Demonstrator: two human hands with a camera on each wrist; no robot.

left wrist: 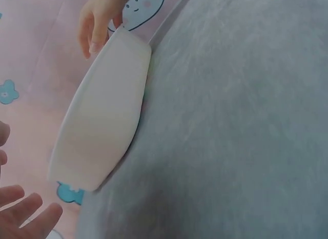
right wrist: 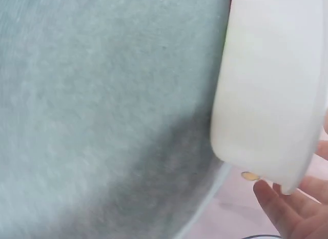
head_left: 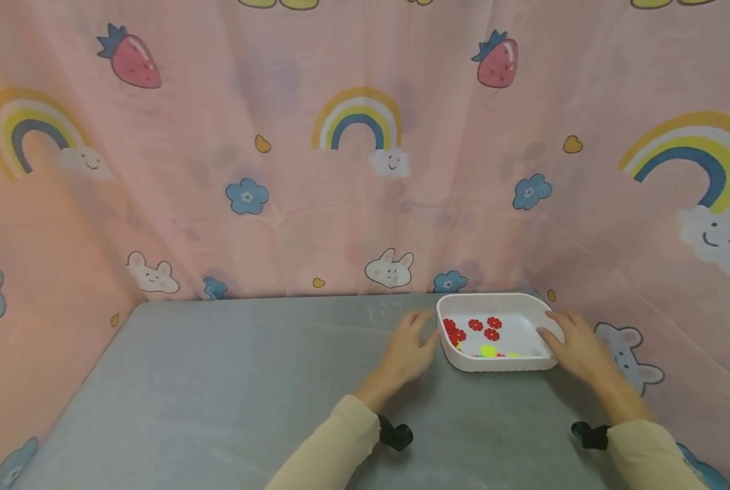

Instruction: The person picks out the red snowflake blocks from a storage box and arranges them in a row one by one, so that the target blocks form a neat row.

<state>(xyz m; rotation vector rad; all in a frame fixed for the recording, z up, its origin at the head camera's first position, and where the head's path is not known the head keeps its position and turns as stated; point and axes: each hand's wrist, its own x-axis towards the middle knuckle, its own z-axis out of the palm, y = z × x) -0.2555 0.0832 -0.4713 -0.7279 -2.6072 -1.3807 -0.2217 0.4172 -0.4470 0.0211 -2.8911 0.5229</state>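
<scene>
A white plastic tray (head_left: 506, 366) sits at the back right of the grey table, with red flower-shaped pieces (head_left: 492, 334) and bright yellow pieces (head_left: 489, 350) in it. The near wall partly hides the yellow ones. My left hand (head_left: 404, 350) is beside the tray's left end, fingers spread; the left wrist view shows a gap between its fingertips (left wrist: 46, 218) and the white wall. At the other end, my right hand (head_left: 579, 347) holds the rim, thumb over the inner side. The right wrist view shows right-hand fingers (right wrist: 279, 208) around that end.
A pink curtain (head_left: 316, 224) printed with rainbows, strawberries and rabbits hangs behind the table (head_left: 230, 388) and along both sides. The tray stands close to the table's back edge. Black straps with small mounts (head_left: 395, 433) are on both wrists.
</scene>
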